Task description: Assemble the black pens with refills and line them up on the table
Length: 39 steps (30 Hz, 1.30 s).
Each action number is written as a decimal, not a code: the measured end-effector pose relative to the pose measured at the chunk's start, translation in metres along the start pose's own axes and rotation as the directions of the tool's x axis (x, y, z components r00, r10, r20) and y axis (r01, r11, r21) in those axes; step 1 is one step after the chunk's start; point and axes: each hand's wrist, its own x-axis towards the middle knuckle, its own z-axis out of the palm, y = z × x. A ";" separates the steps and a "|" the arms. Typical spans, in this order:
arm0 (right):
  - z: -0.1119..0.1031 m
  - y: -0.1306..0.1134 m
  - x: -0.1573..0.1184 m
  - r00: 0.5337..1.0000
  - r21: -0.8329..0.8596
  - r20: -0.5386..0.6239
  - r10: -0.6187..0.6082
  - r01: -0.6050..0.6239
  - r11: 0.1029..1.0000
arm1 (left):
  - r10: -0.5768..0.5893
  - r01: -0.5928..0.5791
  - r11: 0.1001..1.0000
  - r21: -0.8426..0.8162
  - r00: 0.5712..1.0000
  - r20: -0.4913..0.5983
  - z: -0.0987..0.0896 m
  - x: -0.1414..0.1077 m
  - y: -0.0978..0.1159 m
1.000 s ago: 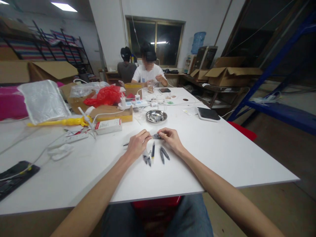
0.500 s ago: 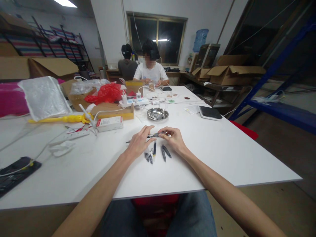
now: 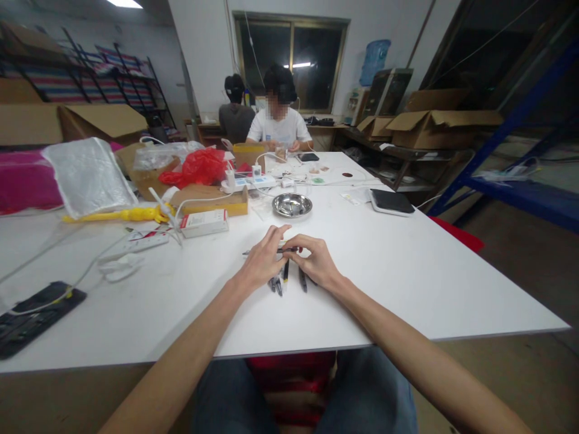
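Note:
Over the white table point(image 3: 384, 283), my left hand point(image 3: 260, 260) and my right hand point(image 3: 313, 258) meet at their fingertips. Both have their fingers closed around a thin dark pen-like piece point(image 3: 289, 249) lying crosswise between them; its details are too small to tell. A dark pointed tip sticks out to the left of my left hand. Below the hands lie short dark pen parts point(image 3: 275, 286), a black stick with a yellow end point(image 3: 286, 271) and another dark pen part point(image 3: 303, 280), partly covered by my right hand. A shiny metal dish point(image 3: 292, 205) stands just beyond.
White-and-red box point(image 3: 204, 223), cardboard tray point(image 3: 235, 204), power strip point(image 3: 248, 183) and cables lie left, with a yellow object point(image 3: 131, 214) and black device point(image 3: 36, 316). A black-topped flat device point(image 3: 391, 202) sits right. A person in a white shirt point(image 3: 279, 128) sits opposite.
My hands have drawn closer together around the dark piece. My right hand now covers more of the pen parts below it. The whole view has shifted slightly.

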 end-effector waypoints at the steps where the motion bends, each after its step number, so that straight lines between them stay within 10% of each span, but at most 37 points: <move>1: 0.001 0.002 0.000 0.999 -0.006 -0.018 0.031 -0.031 1.000 | 0.028 -0.029 0.999 -0.017 0.999 -0.015 0.000 0.000 0.002; 8: 0.003 0.013 0.003 0.942 0.193 -0.131 0.309 -0.281 0.940 | 0.185 -0.186 0.982 -0.010 0.979 -0.085 0.007 -0.002 0.008; 14: 0.007 0.007 0.002 0.893 0.337 0.010 0.449 -0.426 0.839 | 0.163 -0.160 0.986 0.051 0.985 -0.061 0.008 -0.003 0.007; 23: -0.005 0.015 0.008 0.865 0.316 -0.071 0.496 -0.452 0.834 | 0.287 -0.267 0.948 0.172 0.952 -0.106 -0.013 0.001 0.007; 30: -0.013 0.022 0.011 0.843 0.410 -0.134 0.521 -0.432 0.803 | 0.200 -0.140 0.950 0.279 0.959 -0.199 -0.029 0.004 -0.026; 39: -0.020 0.025 0.004 0.854 -0.006 -0.147 0.500 -0.506 0.863 | 0.023 -0.017 0.996 0.086 0.998 -0.066 -0.003 -0.001 -0.018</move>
